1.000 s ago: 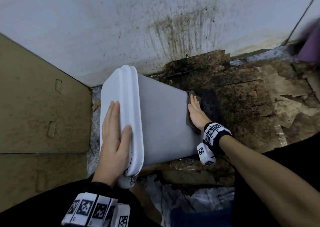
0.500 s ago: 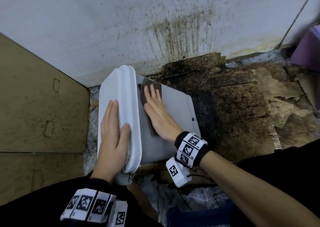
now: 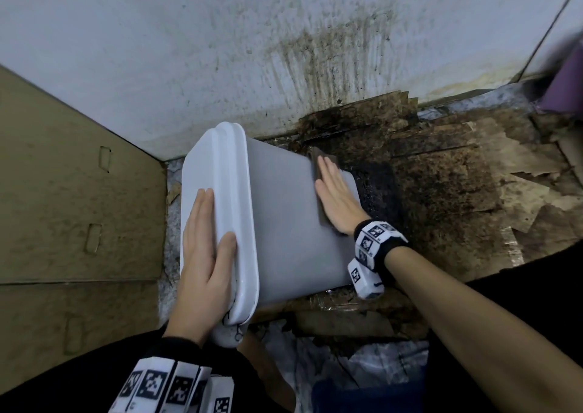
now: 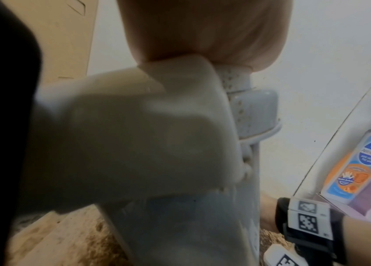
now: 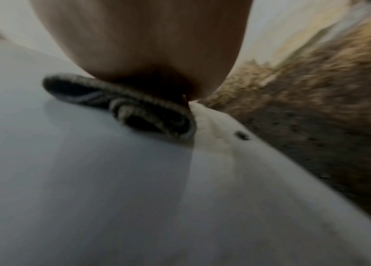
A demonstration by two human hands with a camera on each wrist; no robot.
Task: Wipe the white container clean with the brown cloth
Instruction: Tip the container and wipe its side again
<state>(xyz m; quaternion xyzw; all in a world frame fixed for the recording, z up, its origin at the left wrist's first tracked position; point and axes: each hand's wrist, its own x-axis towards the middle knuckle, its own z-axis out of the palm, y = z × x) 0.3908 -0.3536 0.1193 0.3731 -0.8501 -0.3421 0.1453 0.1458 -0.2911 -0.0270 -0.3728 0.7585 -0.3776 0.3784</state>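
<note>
Leftmost, flat cardboard [image 3: 72, 198] lined the floor. Next, my left hand [image 3: 205, 261] lay with straight fingers pressed on the lid of the white container [image 3: 284, 223], which lay tipped on its side near the stained wall [image 3: 284, 49]. Further right, my right hand [image 3: 336, 195] pressed flat, fingers extended, on the brown cloth [image 3: 317, 160] against the container's upward-facing side, close to its bottom edge. Beyond it lay dirty, torn cardboard [image 3: 457, 176].
</note>
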